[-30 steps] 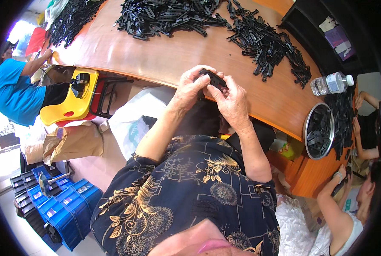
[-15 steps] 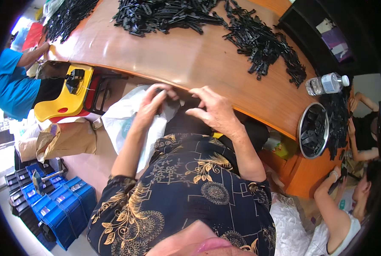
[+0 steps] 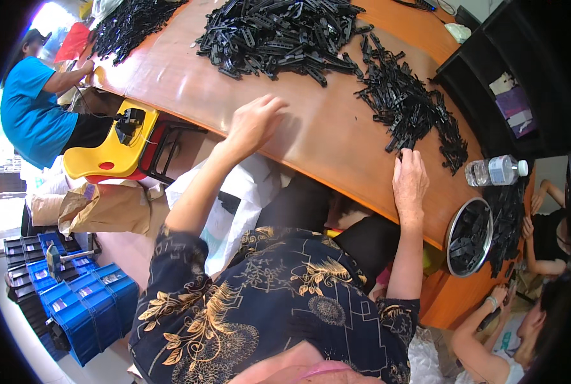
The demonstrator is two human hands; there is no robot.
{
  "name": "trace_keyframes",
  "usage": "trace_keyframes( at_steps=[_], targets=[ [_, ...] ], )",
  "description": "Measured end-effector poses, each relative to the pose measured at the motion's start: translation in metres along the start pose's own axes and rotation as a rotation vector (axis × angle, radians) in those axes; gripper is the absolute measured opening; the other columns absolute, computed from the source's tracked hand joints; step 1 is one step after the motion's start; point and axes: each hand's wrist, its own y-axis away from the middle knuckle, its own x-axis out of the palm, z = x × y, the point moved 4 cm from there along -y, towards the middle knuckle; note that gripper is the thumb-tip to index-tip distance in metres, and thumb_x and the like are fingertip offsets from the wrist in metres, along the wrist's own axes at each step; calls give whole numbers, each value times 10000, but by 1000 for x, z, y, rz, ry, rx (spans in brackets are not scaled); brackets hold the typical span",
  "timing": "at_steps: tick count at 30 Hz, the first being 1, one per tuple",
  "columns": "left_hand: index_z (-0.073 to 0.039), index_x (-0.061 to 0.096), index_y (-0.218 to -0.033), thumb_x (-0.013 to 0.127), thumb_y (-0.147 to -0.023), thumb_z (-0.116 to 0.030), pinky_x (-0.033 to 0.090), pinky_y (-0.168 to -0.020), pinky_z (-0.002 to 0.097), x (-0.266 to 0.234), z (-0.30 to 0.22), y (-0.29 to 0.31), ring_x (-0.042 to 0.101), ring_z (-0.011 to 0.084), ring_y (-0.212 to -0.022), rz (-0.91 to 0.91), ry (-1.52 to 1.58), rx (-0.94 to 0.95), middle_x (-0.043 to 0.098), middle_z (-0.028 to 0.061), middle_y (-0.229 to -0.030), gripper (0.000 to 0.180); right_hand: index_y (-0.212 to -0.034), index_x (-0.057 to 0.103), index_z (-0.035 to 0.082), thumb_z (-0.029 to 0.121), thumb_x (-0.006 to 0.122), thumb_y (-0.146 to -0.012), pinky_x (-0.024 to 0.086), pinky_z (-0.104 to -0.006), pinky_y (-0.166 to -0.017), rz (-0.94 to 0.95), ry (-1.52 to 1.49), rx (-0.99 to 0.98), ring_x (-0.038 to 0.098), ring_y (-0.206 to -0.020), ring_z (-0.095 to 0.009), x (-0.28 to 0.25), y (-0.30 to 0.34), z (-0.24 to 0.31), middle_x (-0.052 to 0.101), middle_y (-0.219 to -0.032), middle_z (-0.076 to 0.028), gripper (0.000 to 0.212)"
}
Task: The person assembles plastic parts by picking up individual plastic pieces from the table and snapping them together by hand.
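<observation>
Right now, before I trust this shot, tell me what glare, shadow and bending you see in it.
In the head view, glare whitens the left end of the table; also in the head view, a soft shadow falls on it just right of the left hand; toward the head view's rim, straight edges curve and the corners go black.

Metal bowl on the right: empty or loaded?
Loaded: black parts lie inside the bowl. Cannot tell how deep they go.
</observation>
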Motion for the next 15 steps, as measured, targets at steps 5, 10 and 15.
trace_keyframes(
  at_steps=[5, 10, 15],
  targets=[
    [-149, 608, -1087, 587, -821, -82, 503, -724, 395, 63, 9, -81, 601, 283, -883, 33, -177, 114, 568, 89, -903, 276, -1004, 549, 73, 214, 603, -892, 499, -436, -714, -115, 28, 124, 587, -897, -323, -4, 2, -6, 536, -965, -122, 188],
    [-109, 615, -963, 566, -801, -89, 514, -748, 379, 88, 21, -105, 589, 261, -928, 93, -373, 260, 562, 83, -926, 171, -959, 557, 90, 199, 611, -889, 501, -436, -698, -171, -21, 211, 593, -884, -318, 10, -2, -12, 542, -950, -108, 141],
    [-112, 628, -995, 582, -802, -81, 506, -752, 382, 83, 1, -94, 595, 273, -926, 0, -254, 370, 585, 79, -988, 201, -919, 566, 69, 125, 607, -870, 500, -410, -714, -243, 6, 139, 587, -874, -299, 3, 11, -26, 540, -941, -102, 84]
  ],
)
